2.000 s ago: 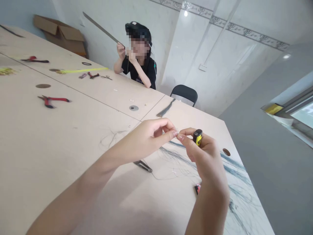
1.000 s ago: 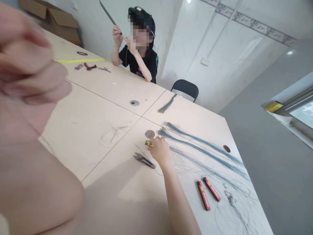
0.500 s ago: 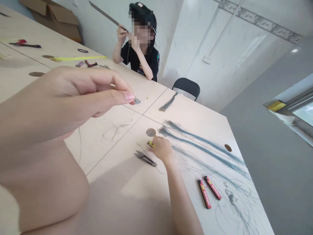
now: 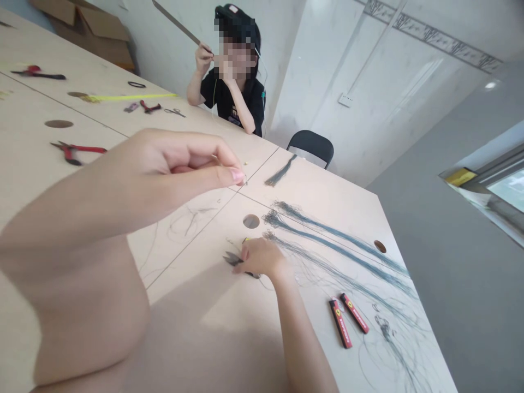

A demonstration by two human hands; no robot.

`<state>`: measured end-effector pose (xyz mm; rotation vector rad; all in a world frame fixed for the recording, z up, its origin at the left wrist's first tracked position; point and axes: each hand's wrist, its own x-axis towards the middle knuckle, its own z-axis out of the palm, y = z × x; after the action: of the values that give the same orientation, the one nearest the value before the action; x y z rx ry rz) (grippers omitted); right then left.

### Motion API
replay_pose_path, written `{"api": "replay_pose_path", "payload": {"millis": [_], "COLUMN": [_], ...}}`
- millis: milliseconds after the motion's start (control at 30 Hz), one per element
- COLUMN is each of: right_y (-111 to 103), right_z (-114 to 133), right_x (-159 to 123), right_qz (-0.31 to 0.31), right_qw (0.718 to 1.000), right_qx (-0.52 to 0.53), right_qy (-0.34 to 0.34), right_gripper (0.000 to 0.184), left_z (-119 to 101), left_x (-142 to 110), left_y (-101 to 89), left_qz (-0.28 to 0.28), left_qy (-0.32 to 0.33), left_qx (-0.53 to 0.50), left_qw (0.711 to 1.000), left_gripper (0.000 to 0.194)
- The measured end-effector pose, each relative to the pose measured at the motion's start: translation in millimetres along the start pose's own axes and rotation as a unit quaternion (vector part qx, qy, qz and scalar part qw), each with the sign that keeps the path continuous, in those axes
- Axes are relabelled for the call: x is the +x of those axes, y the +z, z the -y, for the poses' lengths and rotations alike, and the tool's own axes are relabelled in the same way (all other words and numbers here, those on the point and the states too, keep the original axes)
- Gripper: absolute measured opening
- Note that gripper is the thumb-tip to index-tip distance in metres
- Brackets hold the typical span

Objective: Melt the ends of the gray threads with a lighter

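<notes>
At the far left, red-handled pliers (image 4: 77, 147) are laid on the pale desk (image 4: 36, 180), and a cardboard box (image 4: 88, 16) is propped by the wall behind. The left hand (image 4: 180, 164) is raised above the desk, its thumb and forefinger (image 4: 229, 176) pressed together in a pinch; whether anything fine is held there cannot be told. Farther back, small scissors (image 4: 174, 112) are lying near the desk's far edge, and a long metal strip (image 4: 176, 22) is held up by a seated co-worker (image 4: 233, 93). Low on the desk, thread snips (image 4: 231, 258) are partly covered by the right hand (image 4: 262, 257), which is loosely curled, its fingers over them; whether they are gripped cannot be told. A yellow-and-black object (image 4: 245, 239) is mostly hidden behind those fingers. Farther right, bundles of dark thread (image 4: 339, 248) are spread out, with two red packets (image 4: 340, 323) placed among the loose strands.
</notes>
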<state>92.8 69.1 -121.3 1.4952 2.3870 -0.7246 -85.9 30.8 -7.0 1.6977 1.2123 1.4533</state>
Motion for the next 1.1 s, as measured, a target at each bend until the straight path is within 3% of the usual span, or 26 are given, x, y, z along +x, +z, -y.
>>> {"api": "replay_pose_path", "payload": {"millis": [100,233,333,400,500,600,667,733,833,933,1100], "right_y": [3.4,2.9,-6.3,-15.9,-31.6,-44.4,-50.6,-54.9,-58.2,-58.6,-58.4], "right_z": [3.8,-6.2,-27.4,-44.6,-67.4,-79.1,-79.3,-74.4,-62.2,-49.1,-32.2], "right_x": [2.2,3.7,-4.1,-16.4,-43.7,-74.9,-94.7,-112.7,-134.8,-148.5,-151.0], "right_qz": [0.025,0.042,0.025,-0.008,-0.076,-0.188,-0.241,-0.254,-0.235,-0.234,-0.213], "right_qw": [1.0,0.998,0.98,0.942,0.847,0.751,0.711,0.705,0.724,0.726,0.712], "right_qx": [0.004,0.047,0.181,0.321,0.5,0.583,0.605,0.614,0.62,0.634,0.654], "right_qy": [0.011,-0.025,-0.074,-0.098,-0.166,-0.248,-0.265,-0.248,-0.188,-0.127,-0.142], "right_gripper": [0.026,0.015,0.016,0.022,0.032,0.031,0.021,0.019,0.025,0.035,0.039], "left_z": [-6.0,-9.7,-12.2,-14.3,-16.8,-16.7,-15.5,-14.4,-14.9,-17.8,-22.0], "left_x": [1.1,1.7,2.9,3.9,5.0,5.4,5.0,3.6,-0.6,-6.1,-12.1], "left_y": [6.4,13.7,20.1,26.1,38.3,50.7,57.2,61.8,66.6,71.6,82.8], "left_qz": [0.073,0.074,0.079,0.084,0.099,0.123,0.135,0.145,0.162,0.163,0.138], "left_qy": [0.016,0.021,0.017,0.011,-0.006,-0.014,-0.009,-0.007,-0.006,-0.008,-0.012], "left_qx": [0.053,0.051,0.053,0.049,0.027,0.01,0.012,0.019,0.028,0.018,0.008], "left_qw": [0.996,0.996,0.995,0.995,0.995,0.992,0.991,0.989,0.986,0.986,0.99], "left_gripper": [0.02,0.023,0.017,0.015,0.017,0.019,0.018,0.02,0.023,0.023,0.023]}}
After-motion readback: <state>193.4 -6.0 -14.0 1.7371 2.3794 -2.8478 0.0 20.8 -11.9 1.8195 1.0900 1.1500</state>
